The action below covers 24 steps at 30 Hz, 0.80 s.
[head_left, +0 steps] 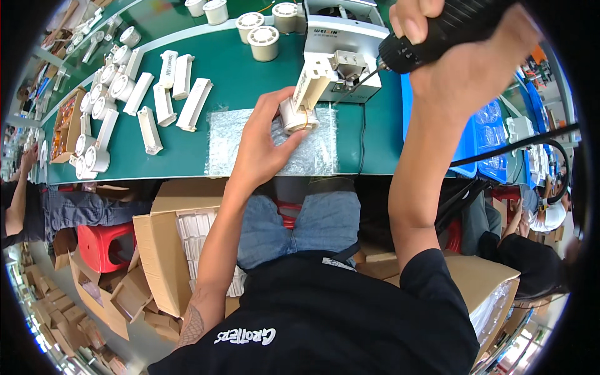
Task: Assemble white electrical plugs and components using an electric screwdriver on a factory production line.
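My left hand (265,137) is closed round a white round motor housing (299,117), with its thumb near a thin yellow wire. A long cream-white plastic bracket (312,82) stands up from that housing. Up at the right, my right hand (453,72) grips a black electric screwdriver (431,39). Its thin bit slants down to the left across the front of a grey screw feeder (347,40). Whether a screw sits on the bit is too small to tell. Under the housing lies a sheet of bubble wrap (240,147) on the green bench top.
Several loose white brackets (194,105) and round housings (264,44) lie to the left and behind. A blue tray (490,140) is at the right, crossed by a black cable (515,147). Cardboard boxes (164,250) flank my legs; other people sit at both sides.
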Tool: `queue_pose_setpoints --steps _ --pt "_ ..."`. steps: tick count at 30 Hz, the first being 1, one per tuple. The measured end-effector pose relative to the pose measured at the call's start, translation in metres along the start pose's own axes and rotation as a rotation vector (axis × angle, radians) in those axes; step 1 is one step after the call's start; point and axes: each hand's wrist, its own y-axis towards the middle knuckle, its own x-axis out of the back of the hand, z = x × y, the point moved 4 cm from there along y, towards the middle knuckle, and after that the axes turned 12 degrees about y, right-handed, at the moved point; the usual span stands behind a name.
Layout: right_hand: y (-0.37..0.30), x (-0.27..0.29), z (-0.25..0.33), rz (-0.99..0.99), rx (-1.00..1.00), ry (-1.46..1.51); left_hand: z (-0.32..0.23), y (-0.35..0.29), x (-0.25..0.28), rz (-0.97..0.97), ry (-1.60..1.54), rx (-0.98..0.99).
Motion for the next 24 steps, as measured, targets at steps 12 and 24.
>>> queue_pose_setpoints --steps 12,24 --pt "-0.013 -0.051 -0.039 0.05 -0.389 1.348 0.001 -0.001 0.002 0.002 0.02 -0.001" --pt "-0.003 -0.044 -0.061 0.242 -0.058 1.131 0.006 0.0 -0.001 -0.046 -0.045 0.0"
